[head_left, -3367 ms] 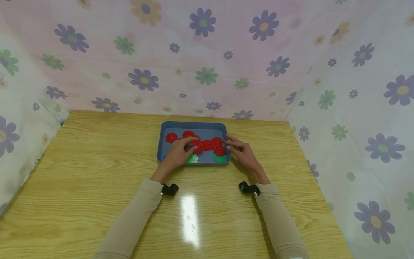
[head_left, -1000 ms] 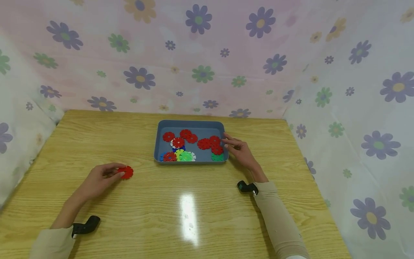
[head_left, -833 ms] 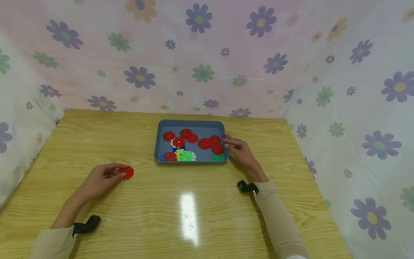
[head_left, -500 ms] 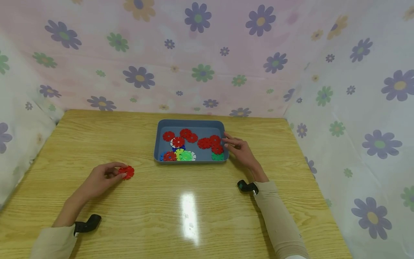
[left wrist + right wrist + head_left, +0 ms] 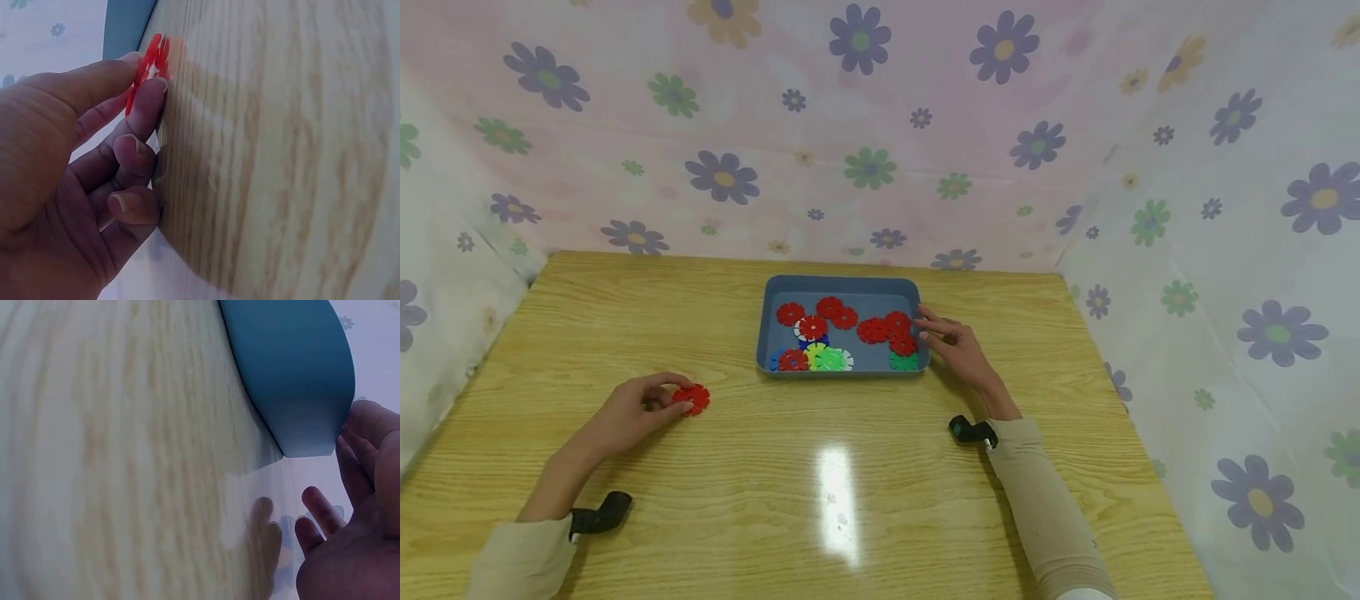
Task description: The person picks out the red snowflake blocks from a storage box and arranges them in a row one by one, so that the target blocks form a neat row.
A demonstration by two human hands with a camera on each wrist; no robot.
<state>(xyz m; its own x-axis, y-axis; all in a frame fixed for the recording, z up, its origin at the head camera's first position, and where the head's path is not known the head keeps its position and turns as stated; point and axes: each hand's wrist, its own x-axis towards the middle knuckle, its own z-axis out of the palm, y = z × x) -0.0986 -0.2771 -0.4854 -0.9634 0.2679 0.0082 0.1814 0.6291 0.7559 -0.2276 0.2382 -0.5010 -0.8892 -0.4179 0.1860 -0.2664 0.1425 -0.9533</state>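
On the table's left side, my left hand [image 5: 632, 415] pinches a red notched plastic disc [image 5: 698, 400] between thumb and index finger. In the left wrist view, the red disc [image 5: 145, 70] stands tilted close to the wood, and my other fingers curl loosely beneath. Whether it is one disc or two together is hard to tell. My right hand [image 5: 961, 352] rests at the right wall of a blue-grey tray [image 5: 842, 285], fingers loosely extended. In the right wrist view, the fingertips meet the edge of the tray [image 5: 294, 369]. Several red discs [image 5: 874, 330] lie inside.
Also in the tray are a bright green disc [image 5: 831, 359], a darker green disc [image 5: 904, 362], and some white, yellow and blue ones. The wooden table [image 5: 760, 483] ends at flower-patterned cloth [image 5: 880, 133] behind and at the sides.
Since the oldest frame, my left hand has moved from over the tray to the table's left side, with a red disc in its fingers. Over the last second, both hands have stayed nearly still.
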